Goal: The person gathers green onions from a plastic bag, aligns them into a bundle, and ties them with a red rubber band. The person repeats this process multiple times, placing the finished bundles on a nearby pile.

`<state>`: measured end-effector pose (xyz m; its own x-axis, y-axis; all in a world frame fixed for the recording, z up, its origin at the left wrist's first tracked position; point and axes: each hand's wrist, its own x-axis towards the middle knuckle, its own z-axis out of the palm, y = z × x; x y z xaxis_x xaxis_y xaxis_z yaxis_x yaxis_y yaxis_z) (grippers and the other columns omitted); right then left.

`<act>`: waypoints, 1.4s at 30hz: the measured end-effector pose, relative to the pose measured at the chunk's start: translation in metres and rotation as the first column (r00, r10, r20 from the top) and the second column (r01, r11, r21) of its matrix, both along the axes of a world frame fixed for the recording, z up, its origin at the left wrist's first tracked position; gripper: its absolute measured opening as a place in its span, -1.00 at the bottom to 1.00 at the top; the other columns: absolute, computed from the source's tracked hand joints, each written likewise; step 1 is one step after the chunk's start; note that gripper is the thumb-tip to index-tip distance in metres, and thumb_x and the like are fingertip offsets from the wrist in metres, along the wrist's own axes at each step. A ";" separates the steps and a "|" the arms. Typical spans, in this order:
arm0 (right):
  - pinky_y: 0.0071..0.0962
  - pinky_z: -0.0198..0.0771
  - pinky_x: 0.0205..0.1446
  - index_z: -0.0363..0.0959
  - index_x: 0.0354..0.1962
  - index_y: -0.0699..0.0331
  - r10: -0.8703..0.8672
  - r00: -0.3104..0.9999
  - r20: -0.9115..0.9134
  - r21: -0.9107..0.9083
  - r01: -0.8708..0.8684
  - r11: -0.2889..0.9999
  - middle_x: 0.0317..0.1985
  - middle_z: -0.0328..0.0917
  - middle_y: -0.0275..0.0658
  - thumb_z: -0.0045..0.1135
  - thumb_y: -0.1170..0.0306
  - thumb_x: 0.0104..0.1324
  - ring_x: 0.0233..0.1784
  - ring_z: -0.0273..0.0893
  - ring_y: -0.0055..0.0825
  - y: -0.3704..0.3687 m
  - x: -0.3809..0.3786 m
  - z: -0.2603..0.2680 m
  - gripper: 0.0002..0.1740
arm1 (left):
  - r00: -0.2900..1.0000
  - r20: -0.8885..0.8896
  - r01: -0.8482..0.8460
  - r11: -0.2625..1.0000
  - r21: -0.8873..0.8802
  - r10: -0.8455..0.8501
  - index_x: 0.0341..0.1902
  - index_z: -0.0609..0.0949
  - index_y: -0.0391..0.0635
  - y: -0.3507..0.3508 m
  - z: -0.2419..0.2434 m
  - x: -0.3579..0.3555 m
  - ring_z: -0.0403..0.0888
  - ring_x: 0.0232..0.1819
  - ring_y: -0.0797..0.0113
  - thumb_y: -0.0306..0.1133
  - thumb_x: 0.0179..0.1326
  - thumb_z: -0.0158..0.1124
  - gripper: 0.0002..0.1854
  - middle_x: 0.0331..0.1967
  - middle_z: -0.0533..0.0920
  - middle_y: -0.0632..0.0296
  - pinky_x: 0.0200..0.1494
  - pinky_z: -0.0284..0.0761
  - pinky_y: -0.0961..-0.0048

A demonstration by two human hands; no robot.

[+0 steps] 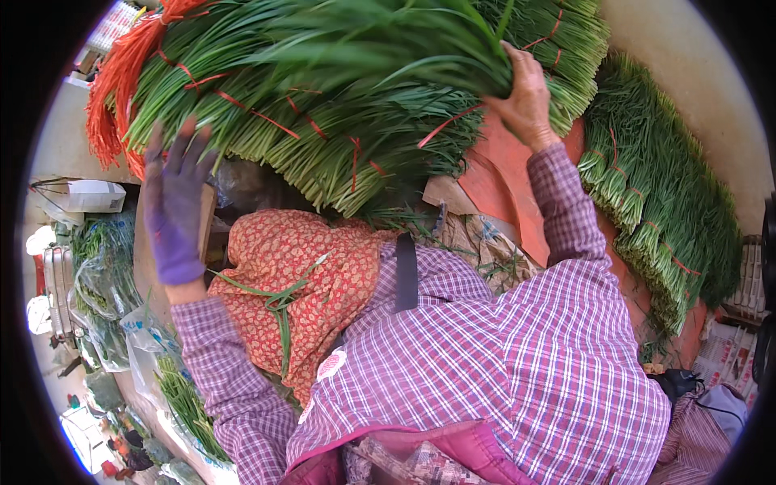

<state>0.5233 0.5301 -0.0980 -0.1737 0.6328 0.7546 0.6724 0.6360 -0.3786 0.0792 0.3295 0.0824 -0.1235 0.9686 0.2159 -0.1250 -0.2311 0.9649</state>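
Observation:
My left hand (176,209), in a purple glove with a darkened palm side, is raised with fingers apart and holds nothing. It hovers beside the pale stem ends of a large pile of garlic chives (339,145). Bare and without a glove, my right hand (524,91) grips a loose bunch of long green chive leaves (388,45), blurred by motion, above the pile. Red ties (306,118) bind bundles within the pile. A hank of red tie strips (115,97) hangs at its far left end.
More tied chive bundles (661,200) lie along the wall on the right, on an orange-red surface (506,173). A flowered red cloth (297,285) with loose leaves covers my lap. Plastic-bagged greens (100,279) stand at left, and clothing (703,424) lies at lower right.

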 end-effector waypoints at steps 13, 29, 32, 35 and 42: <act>-0.04 0.33 0.34 0.21 0.43 -0.16 -0.240 0.875 0.421 -0.359 0.403 0.842 0.17 0.42 -0.17 0.59 0.25 -0.09 0.24 0.42 -0.05 0.121 0.139 -0.190 0.10 | 0.764 -0.055 -0.639 0.741 -0.208 0.643 0.53 0.31 -0.06 -0.183 -0.019 -0.210 0.43 0.39 0.10 -0.08 0.54 0.03 -0.41 0.34 0.49 0.02 0.50 0.24 0.14; 0.21 0.03 0.47 -0.22 0.58 -0.25 -0.170 0.561 0.810 -0.487 0.805 0.338 0.59 0.05 -0.23 0.23 -0.25 0.20 0.63 -0.02 -0.13 0.179 0.159 -0.368 0.14 | 0.333 -0.012 -0.877 0.305 -0.372 0.943 0.47 0.39 -0.11 -0.249 -0.022 -0.196 0.38 0.44 -0.01 -0.12 0.55 -0.02 -0.47 0.38 0.47 -0.03 0.51 0.23 0.05; 0.06 0.05 0.52 -0.20 0.59 -0.15 -0.119 0.564 0.817 -0.499 0.797 0.341 0.55 0.10 -0.12 0.16 -0.07 0.31 0.60 0.05 -0.09 0.188 0.169 -0.364 0.03 | 0.345 -0.015 -0.887 0.321 -0.331 0.938 0.44 0.42 -0.14 -0.255 -0.022 -0.193 0.43 0.40 -0.05 -0.17 0.53 0.04 -0.49 0.33 0.51 -0.10 0.49 0.29 0.05; 0.04 0.09 0.55 -0.03 0.55 -0.10 -0.291 0.660 0.693 -0.551 0.744 0.378 0.48 0.16 0.03 0.31 0.01 0.30 0.52 0.14 0.06 0.155 0.156 -0.332 -0.02 | 0.445 -0.025 -0.850 0.413 -0.328 0.895 0.43 0.43 -0.16 -0.254 -0.028 -0.195 0.47 0.38 -0.02 -0.14 0.54 0.01 -0.48 0.33 0.52 -0.09 0.46 0.32 0.10; -0.22 0.37 0.35 0.24 0.38 0.40 -0.040 0.936 -0.351 -0.470 -0.139 0.872 0.35 0.36 0.02 0.03 0.26 0.54 0.34 0.40 -0.18 0.004 0.015 -0.181 -0.42 | 0.667 -0.276 -0.744 0.638 -0.196 0.693 0.39 0.42 -0.24 -0.233 -0.052 -0.153 0.64 0.18 0.23 -0.10 0.43 0.20 -0.40 0.12 0.66 0.08 0.29 0.49 0.30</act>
<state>0.5385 0.5337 -0.2787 -0.0053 0.9271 0.3747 0.4180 0.3424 -0.8414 -0.0739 0.0968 0.0306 -0.7947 0.6052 0.0469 0.1272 0.0904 0.9878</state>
